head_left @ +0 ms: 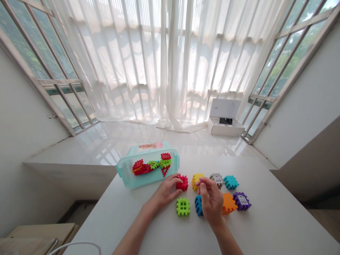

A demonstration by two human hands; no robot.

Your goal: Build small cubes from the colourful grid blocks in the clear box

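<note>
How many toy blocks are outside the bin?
8. Back row, left to right: red block, yellow block, grey block, turquoise block. Front row: green block, blue block, orange block, purple block. The right hand partly covers some and could hide another.

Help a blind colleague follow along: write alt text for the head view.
A person's left hand touches a red block in two rows of colourful toothed blocks on a white table; the right hand, fingers curled, partly hides others. A turquoise tub holds more pieces.
</note>
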